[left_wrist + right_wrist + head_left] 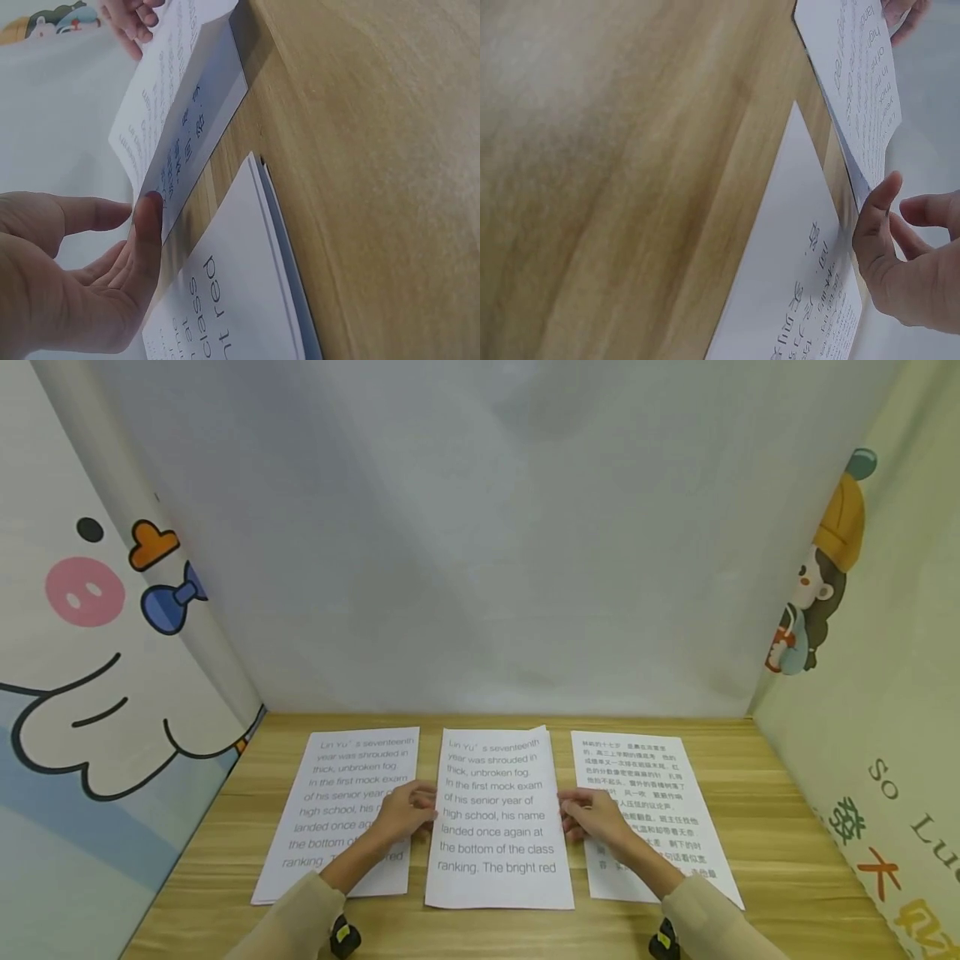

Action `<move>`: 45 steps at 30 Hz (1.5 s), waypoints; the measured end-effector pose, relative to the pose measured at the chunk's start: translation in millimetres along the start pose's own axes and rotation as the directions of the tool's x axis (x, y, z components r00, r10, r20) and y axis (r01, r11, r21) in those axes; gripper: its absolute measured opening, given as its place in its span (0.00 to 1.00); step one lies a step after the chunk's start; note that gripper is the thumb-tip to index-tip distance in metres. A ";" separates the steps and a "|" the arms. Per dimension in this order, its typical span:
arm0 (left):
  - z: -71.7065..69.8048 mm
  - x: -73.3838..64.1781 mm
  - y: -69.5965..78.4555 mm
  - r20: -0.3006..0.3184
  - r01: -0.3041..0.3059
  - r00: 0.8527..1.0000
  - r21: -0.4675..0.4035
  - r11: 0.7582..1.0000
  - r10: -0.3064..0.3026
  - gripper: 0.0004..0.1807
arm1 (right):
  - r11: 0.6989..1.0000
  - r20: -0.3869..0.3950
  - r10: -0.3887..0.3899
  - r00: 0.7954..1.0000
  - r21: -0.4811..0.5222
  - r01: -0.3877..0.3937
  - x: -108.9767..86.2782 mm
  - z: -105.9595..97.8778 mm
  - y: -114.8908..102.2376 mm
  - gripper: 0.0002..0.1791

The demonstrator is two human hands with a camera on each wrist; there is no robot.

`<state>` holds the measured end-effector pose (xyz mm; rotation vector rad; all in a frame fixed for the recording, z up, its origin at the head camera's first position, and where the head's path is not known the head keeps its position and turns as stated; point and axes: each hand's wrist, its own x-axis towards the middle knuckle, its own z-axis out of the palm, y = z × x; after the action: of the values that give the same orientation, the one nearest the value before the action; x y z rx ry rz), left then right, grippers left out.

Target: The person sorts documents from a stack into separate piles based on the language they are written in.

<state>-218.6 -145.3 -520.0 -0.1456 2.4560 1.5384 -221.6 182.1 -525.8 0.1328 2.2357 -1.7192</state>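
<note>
A printed sheet with English text (495,827) lies in the middle, its near part bowed up over a sheet with Chinese text (199,139). The left hand (408,810) pinches its left edge; in the left wrist view, thumb (148,214) and index finger meet at the paper. At the right edge is the right hand (596,818), fingertips right beside the paper. In the right wrist view its thumb and index finger stand apart, one tip overlapping the sheet's edge.
Beneath the left forearm lies an English-text stack (337,814). A Chinese-text sheet (675,827) is partly covered by the right forearm. All rest on a wood-grain table (795,860), with a pale backdrop (480,543) behind and cartoon-printed panels at both sides.
</note>
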 end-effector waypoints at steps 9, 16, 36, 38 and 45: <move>0.6 -1.7 -2.7 -0.002 0.031 1.000 -0.043 0.999 -0.031 0.24 | 1.000 -0.002 -0.009 1.000 0.015 0.009 -3.3 1.1 0.8 0.23; 1.1 -0.5 -2.6 0.003 0.076 0.997 -0.071 0.995 -0.076 0.25 | 0.999 0.024 -0.018 1.000 0.045 0.017 -4.6 0.8 1.8 0.30; 2.8 -12.0 -7.8 -0.024 0.043 0.999 -0.156 0.987 -0.047 0.30 | 0.985 0.010 0.060 0.998 0.163 -0.061 -5.9 3.7 7.8 0.28; 2.2 -13.8 -7.8 -0.049 0.029 0.998 -0.168 0.985 -0.037 0.29 | 0.984 0.011 0.057 0.998 0.168 -0.058 -6.7 3.5 7.2 0.28; -1.2 -15.9 -6.3 -0.107 0.015 0.994 -0.199 0.980 -0.037 0.26 | 0.982 -0.012 0.045 0.999 0.183 -0.042 -9.0 4.4 2.6 0.27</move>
<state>-202.1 -149.8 -520.9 -0.3039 2.3658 1.8070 -211.6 179.7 -526.5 0.2365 2.0672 -1.9034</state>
